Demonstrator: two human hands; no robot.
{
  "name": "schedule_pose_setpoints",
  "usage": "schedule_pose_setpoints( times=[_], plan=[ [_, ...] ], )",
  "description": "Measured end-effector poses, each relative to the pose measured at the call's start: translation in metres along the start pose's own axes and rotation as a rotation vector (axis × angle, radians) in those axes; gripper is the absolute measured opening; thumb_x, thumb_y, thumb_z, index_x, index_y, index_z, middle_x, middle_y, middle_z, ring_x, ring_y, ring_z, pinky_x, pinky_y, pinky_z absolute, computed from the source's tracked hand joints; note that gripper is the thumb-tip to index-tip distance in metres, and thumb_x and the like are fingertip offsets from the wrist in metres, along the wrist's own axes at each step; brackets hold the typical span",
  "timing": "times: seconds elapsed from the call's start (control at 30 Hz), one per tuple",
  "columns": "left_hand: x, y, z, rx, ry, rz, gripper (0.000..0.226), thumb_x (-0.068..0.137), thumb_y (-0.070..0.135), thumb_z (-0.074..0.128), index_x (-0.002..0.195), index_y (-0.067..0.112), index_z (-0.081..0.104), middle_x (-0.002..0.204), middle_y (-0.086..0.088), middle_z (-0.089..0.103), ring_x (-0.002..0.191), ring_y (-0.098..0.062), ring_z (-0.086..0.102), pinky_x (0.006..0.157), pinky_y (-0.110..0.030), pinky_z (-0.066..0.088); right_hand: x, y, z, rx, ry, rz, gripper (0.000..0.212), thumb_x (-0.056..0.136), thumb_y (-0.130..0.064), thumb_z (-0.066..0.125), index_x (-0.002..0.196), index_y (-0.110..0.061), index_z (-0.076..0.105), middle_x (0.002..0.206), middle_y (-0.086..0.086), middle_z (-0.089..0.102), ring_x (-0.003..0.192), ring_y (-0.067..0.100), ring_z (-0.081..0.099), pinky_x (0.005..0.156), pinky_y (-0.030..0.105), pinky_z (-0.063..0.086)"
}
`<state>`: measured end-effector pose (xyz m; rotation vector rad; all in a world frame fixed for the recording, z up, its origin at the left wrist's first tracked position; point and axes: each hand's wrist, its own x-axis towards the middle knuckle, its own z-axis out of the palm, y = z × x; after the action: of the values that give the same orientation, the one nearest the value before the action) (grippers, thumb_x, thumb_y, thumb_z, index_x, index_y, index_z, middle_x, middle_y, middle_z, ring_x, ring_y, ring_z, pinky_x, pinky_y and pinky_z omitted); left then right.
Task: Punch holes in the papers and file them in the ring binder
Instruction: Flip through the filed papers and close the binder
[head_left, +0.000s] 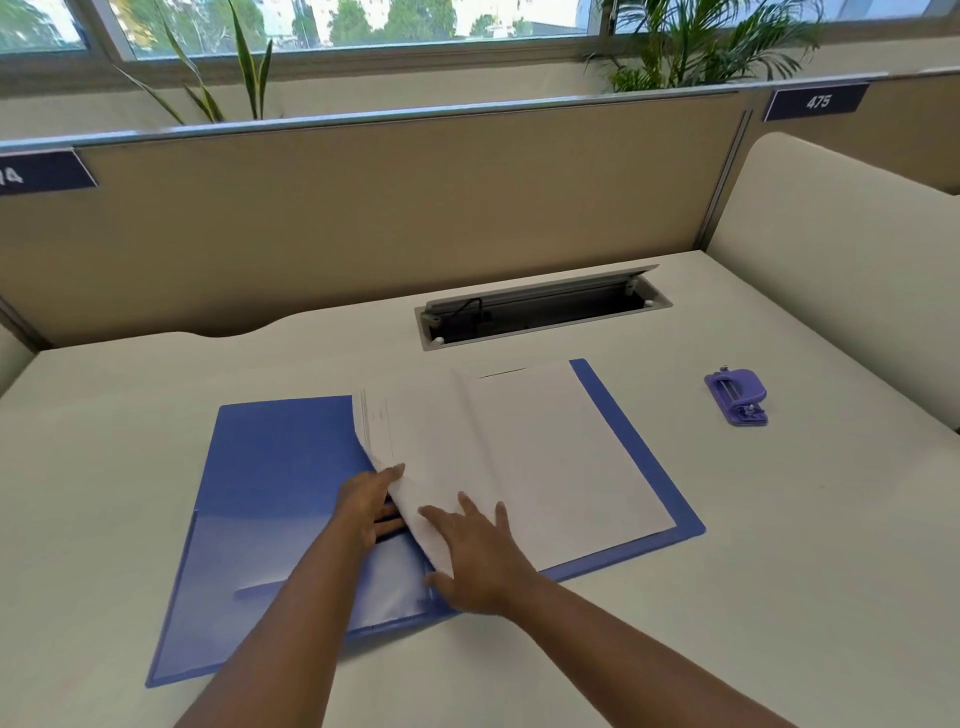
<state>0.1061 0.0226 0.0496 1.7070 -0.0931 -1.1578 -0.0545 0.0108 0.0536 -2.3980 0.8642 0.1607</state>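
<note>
The papers (519, 447) lie as a white stack inside the open blue ring binder (270, 467), on its right half, with their left edge curled up off the spine. My left grip (366, 506) sits under that lifted edge, thumb on top of the sheets and fingers beneath, pinching them. My right grip (475, 553) lies flat on the near corner of the stack, fingers spread, pressing down. The binder's left cover is bare blue, with a clear pocket at its near end. The binder rests mid-bench (779, 571), its near edge close to me. The purple hole punch (737, 397) stands well apart to the right. Behind the binder is an open cable tray (540, 312), then the partition (363, 218).
</note>
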Motion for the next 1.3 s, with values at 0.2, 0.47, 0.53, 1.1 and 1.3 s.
schedule_pose_setpoints(
  times=[0.2, 0.47, 0.53, 1.1, 1.3],
  plan=[
    [0.006, -0.003, -0.001, -0.088, 0.118, -0.028, 0.011, 0.082, -0.001, 0.042, 0.073, 0.003, 0.045, 0.067, -0.011, 0.046, 0.058, -0.025, 0.046, 0.054, -0.036, 0.046, -0.005, 0.015, 0.0, 0.622, 0.474, -0.104, 0.02, 0.083, -0.027, 0.059, 0.09, -0.013, 0.072, 0.09, 0.003, 0.075, 0.091, 0.016, 0.067, 0.091, 0.028, 0.046],
    [0.021, -0.017, -0.012, -0.082, 0.149, -0.037, 0.025, 0.083, -0.004, 0.04, 0.063, 0.01, 0.048, 0.064, -0.008, 0.042, 0.056, -0.02, 0.04, 0.052, -0.031, 0.036, -0.019, 0.096, 0.001, 0.068, 0.523, 0.883, 0.08, 0.086, -0.058, 0.044, 0.148, -0.016, 0.015, 0.154, 0.027, 0.006, 0.144, 0.039, -0.003, 0.116, 0.052, 0.001],
    [0.024, -0.02, -0.014, -0.091, 0.161, -0.033, 0.022, 0.081, -0.002, 0.042, 0.064, 0.01, 0.048, 0.063, -0.008, 0.042, 0.055, -0.02, 0.04, 0.052, -0.031, 0.035, -0.023, 0.104, 0.001, 0.121, 0.457, 0.946, 0.095, 0.081, -0.068, 0.041, 0.149, -0.014, 0.001, 0.153, 0.03, -0.003, 0.144, 0.04, -0.005, 0.115, 0.055, -0.001],
    [0.02, -0.028, -0.022, -0.158, 0.131, 0.138, 0.04, 0.087, -0.007, 0.038, 0.116, 0.013, 0.056, 0.106, -0.011, 0.057, 0.08, -0.025, 0.055, 0.079, -0.042, 0.049, -0.017, 0.093, -0.019, 0.151, 0.792, 0.813, 0.092, 0.073, -0.017, 0.076, 0.144, -0.012, 0.019, 0.128, 0.014, 0.045, 0.113, 0.029, 0.051, 0.103, 0.047, 0.037],
    [0.021, -0.027, -0.023, -0.132, 0.151, 0.165, 0.046, 0.088, -0.007, 0.039, 0.129, 0.01, 0.051, 0.11, -0.012, 0.057, 0.073, -0.021, 0.053, 0.069, -0.034, 0.048, -0.019, 0.096, -0.053, 0.406, 0.998, 0.747, 0.039, 0.088, -0.013, 0.059, 0.125, -0.006, 0.051, 0.121, 0.018, 0.054, 0.097, 0.033, 0.06, 0.072, 0.03, 0.042]
  ],
)
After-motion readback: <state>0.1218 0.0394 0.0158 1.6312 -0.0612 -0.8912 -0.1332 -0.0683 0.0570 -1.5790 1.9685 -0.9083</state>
